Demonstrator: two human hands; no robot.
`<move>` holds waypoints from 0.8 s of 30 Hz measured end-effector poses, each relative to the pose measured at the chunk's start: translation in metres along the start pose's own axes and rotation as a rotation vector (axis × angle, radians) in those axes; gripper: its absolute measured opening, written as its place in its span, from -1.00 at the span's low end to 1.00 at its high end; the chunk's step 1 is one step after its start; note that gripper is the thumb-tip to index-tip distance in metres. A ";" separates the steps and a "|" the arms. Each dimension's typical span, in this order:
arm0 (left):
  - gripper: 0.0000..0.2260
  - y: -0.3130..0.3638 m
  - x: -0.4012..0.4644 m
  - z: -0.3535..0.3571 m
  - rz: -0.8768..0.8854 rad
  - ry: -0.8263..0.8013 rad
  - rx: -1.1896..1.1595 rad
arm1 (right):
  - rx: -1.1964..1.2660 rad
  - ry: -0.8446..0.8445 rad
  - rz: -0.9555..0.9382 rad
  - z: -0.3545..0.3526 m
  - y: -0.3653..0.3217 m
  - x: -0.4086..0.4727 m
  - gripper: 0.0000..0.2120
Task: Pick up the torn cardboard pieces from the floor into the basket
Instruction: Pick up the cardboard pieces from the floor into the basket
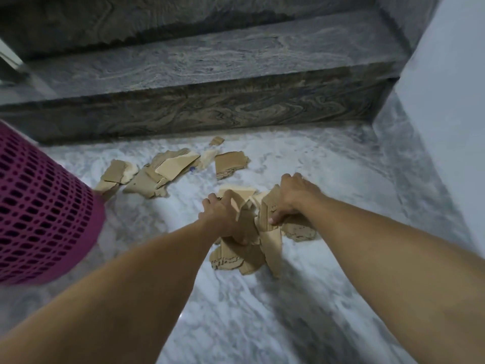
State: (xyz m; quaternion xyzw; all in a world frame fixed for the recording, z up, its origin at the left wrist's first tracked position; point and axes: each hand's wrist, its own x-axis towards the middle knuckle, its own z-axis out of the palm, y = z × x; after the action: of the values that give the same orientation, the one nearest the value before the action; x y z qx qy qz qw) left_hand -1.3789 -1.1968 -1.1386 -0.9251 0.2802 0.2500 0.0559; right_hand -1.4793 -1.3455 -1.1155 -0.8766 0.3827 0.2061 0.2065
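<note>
Torn brown cardboard pieces lie scattered on the pale marble floor. A near pile (246, 256) sits between my hands. My left hand (223, 214) grips pieces from the left side of that pile. My right hand (291, 195) curls round a folded piece (266, 215) on the pile's right side, thumb pressed against it. Farther back lie several loose pieces (168, 169), one flat piece (231, 164) and a small scrap (217, 140). The magenta lattice basket (39, 206) stands at the left edge, only partly in view.
A dark veined stone step (199, 111) runs across the back, close behind the far pieces. A pale wall (451, 101) closes the right side. Marble floor (262, 319) stretches in front of the pile.
</note>
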 end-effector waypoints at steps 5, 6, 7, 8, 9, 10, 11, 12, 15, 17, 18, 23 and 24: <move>0.02 -0.003 -0.009 0.001 -0.060 0.000 -0.163 | 0.079 0.003 -0.076 -0.010 0.008 -0.006 -0.29; -0.07 -0.005 -0.011 0.001 -0.062 -0.022 -0.246 | 0.126 0.007 -0.079 -0.013 0.009 -0.008 -0.34; -0.14 -0.008 -0.012 0.002 -0.065 -0.038 -0.332 | 0.158 0.003 -0.078 -0.015 0.012 -0.010 -0.40; -0.19 -0.011 -0.014 0.002 -0.041 -0.041 -0.394 | 0.176 -0.002 -0.070 -0.016 0.015 -0.015 -0.47; -0.23 -0.013 -0.014 0.001 -0.022 -0.045 -0.453 | 0.186 -0.013 -0.064 -0.017 0.017 -0.020 -0.54; -0.29 -0.015 -0.015 0.000 0.003 -0.042 -0.509 | 0.200 -0.020 -0.058 -0.019 0.018 -0.025 -0.59; -0.38 -0.017 -0.016 -0.003 0.019 -0.041 -0.569 | 0.216 -0.025 -0.052 -0.021 0.018 -0.031 -0.63; -0.48 -0.020 -0.016 -0.007 0.043 -0.047 -0.630 | 0.236 -0.025 -0.046 -0.023 0.018 -0.036 -0.66; -0.56 -0.030 -0.026 -0.024 0.084 -0.063 -0.765 | 0.296 -0.021 -0.037 -0.038 0.013 -0.050 -0.74; -0.55 -0.042 -0.035 -0.042 0.111 -0.064 -0.814 | 0.353 -0.007 -0.037 -0.051 0.006 -0.060 -0.79; -0.54 -0.046 -0.039 -0.050 0.121 -0.068 -0.828 | 0.383 -0.009 -0.035 -0.056 0.004 -0.065 -0.79; -0.58 -0.095 -0.058 -0.122 0.133 0.031 -0.747 | 0.671 -0.028 -0.057 -0.094 -0.039 -0.092 -0.72; -0.61 -0.107 -0.063 -0.139 0.137 0.060 -0.735 | 0.716 -0.022 -0.081 -0.101 -0.051 -0.096 -0.70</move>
State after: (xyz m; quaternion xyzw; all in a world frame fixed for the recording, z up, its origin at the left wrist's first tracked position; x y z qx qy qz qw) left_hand -1.3053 -1.1100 -0.9910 -0.8694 0.2344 0.3099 -0.3051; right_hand -1.4802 -1.3097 -0.9717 -0.7609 0.3935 0.0601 0.5125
